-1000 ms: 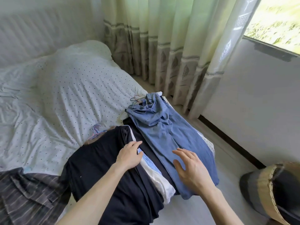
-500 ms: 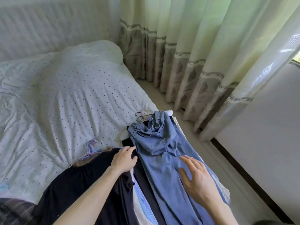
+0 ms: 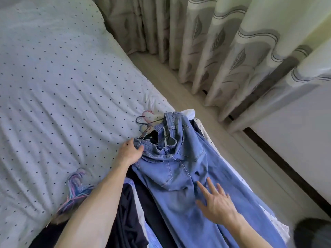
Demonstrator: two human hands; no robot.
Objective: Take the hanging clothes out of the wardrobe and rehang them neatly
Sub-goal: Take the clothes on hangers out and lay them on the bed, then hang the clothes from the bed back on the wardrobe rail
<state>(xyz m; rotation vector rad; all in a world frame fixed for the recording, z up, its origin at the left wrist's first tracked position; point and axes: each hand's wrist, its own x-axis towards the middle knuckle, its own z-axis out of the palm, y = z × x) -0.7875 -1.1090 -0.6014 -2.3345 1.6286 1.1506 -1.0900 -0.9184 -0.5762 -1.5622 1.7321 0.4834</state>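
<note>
Denim is now the active item. The left hand [image 3: 130, 153] has left the black garment [image 3: 125, 221] and moved up to the blue jeans [image 3: 179, 169]. Its thumb lies over the near corner of the waistband and the fingers curl at the edge, which reads as a pinch on the fabric. The right hand [image 3: 217, 205] is unchanged: flat, fingers straight and spread, pressing on the thigh of the jeans, gripping nothing.

The jeans lie on top of the clothes pile along the bed [image 3: 62, 86] edge next to the floor, waistband away from the person, legs running toward the bottom of the view.

My read: jeans are picked as the next piece. One hand pins the leg while the other takes the waist, either to lift them off the pile or to get at the hanger. No rehanging done yet.

Unclear or hidden:
- A dark wire hanger [image 3: 143, 120] runs into the waistband opening, with a pink hanger [image 3: 149, 112] just beside it. Can't tell whether the jeans are actually on either.
- Left fingertips are under the denim, so grip depth is unknown.
- Jeans legs and the black garment are cut off at the bottom edge.
- Layers under the jeans show only as thin slivers.
- A bundle of coloured hangers [image 3: 77, 187] is partly behind the left forearm.
- A dark object [image 3: 311, 233] in the bottom right corner is cropped, unidentifiable.
- The wardrobe is not in view.
</note>
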